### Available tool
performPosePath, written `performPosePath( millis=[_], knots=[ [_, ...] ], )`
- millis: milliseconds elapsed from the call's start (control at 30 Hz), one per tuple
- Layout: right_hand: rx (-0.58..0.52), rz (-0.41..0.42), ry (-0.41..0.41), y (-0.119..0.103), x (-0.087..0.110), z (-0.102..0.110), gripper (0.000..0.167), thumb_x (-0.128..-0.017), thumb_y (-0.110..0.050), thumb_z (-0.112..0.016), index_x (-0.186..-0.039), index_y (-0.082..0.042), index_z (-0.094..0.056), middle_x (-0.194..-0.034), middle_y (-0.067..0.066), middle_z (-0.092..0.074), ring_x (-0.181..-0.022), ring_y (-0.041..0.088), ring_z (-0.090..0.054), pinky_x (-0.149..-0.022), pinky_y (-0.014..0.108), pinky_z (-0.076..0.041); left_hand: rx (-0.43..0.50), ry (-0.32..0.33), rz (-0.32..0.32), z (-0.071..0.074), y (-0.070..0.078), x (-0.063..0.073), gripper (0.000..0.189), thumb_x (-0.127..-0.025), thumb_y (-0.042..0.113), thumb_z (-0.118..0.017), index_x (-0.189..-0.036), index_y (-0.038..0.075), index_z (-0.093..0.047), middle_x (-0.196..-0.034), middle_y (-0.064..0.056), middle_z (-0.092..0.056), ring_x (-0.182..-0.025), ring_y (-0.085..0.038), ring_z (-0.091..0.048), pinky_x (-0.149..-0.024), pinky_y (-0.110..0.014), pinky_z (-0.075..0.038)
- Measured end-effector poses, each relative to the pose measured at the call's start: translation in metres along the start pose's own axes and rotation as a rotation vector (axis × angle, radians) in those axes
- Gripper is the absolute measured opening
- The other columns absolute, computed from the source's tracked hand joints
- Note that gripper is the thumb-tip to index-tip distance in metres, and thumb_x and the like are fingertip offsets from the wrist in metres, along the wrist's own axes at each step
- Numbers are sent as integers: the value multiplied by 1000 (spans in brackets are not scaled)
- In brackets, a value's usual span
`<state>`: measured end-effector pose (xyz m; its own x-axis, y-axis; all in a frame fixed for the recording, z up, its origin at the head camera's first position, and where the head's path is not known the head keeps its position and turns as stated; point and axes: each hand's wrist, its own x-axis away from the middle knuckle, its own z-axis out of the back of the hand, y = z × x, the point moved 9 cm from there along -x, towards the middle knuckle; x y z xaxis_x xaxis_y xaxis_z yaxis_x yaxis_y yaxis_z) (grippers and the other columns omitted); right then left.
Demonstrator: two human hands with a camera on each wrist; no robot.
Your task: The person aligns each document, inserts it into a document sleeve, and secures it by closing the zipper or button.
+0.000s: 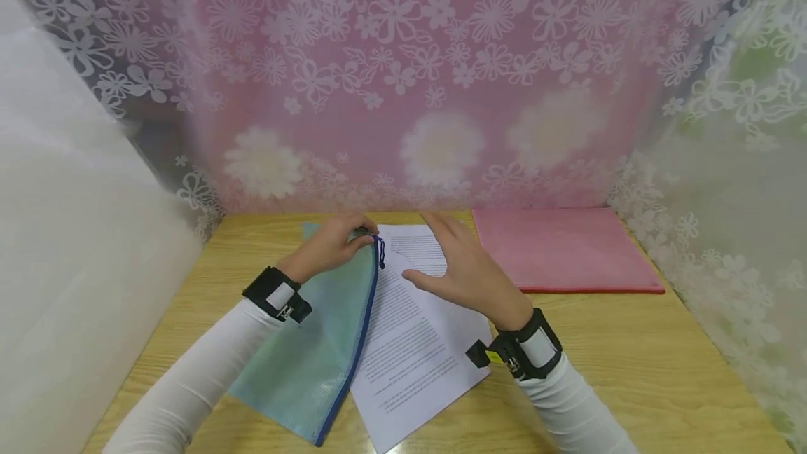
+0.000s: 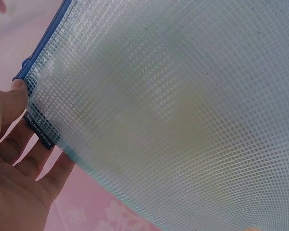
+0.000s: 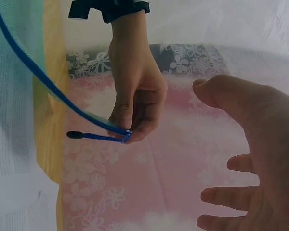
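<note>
My left hand [image 1: 337, 244] pinches the far corner of a pale green mesh zipper pouch [image 1: 309, 349] between thumb and fingers. A blue zipper runs along the pouch's right edge, and its pull cord [image 3: 101, 137] dangles by the pinched corner. In the left wrist view the mesh pouch [image 2: 159, 96] fills most of the frame, with a small dark label [image 2: 38, 130] beside the fingers. My right hand [image 1: 469, 265] hovers over printed sheets [image 1: 410, 342], thumb and fingers spread, holding nothing. The sheets lie on the table, overlapped by the pouch on their left.
A pink pouch [image 1: 561, 251] with a red edge lies flat at the back right of the wooden table [image 1: 630, 363]. Flowered translucent curtains [image 1: 403, 76] hang behind the table and along its right side. A white sheet [image 1: 76, 195] hangs on the left.
</note>
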<state>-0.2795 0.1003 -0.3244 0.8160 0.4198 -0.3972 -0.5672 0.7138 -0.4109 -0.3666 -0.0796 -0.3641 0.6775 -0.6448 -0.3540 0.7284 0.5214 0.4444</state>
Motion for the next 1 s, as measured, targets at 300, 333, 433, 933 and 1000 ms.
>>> performPosePath(
  millis=[300, 333, 433, 933, 1000],
  knots=[
    [61, 11, 0, -10, -22, -5, 94, -89, -53, -75, -161, -9, -33, -159, 14, -44, -146, 34, -43, -113, 55, -44, 15, 3, -61, -2, 17, -4, 18, -100, 10, -67, -116, 3, -68, -111, -10, -71, -105, -22, -71, -93, -38, -58],
    [63, 12, -2, -9, -25, -6, 93, -90, -52, -75, -161, -8, -33, -159, 15, -45, -146, 33, -44, -113, 54, -44, 12, 2, -63, -2, 18, -4, 18, -100, 10, -67, -116, 3, -68, -111, -10, -71, -105, -22, -71, -93, -37, -58],
    [58, 22, -11, -5, -30, -13, 92, -90, -49, -76, -160, -7, -33, -160, 15, -44, -147, 34, -43, -114, 53, -43, 7, -2, -59, -2, 18, -5, 17, -100, 11, -66, -116, 4, -68, -111, -9, -71, -105, -21, -71, -93, -37, -58],
    [-76, -43, -117, 18, -33, -55, 70, -96, -40, -73, -151, -4, -49, -149, 13, -58, -136, 29, -57, -108, 48, -49, 0, -24, -37, -15, 26, -13, 16, -101, 14, -66, -115, 6, -69, -110, -6, -70, -106, -19, -70, -92, -34, -57],
    [-71, -31, -116, 16, -32, -55, 69, -96, -39, -72, -151, -5, -49, -148, 12, -59, -135, 29, -58, -107, 47, -50, -6, -27, -47, -16, 29, -14, 16, -101, 14, -66, -115, 7, -69, -111, -6, -70, -106, -18, -70, -92, -33, -57]
  ],
)
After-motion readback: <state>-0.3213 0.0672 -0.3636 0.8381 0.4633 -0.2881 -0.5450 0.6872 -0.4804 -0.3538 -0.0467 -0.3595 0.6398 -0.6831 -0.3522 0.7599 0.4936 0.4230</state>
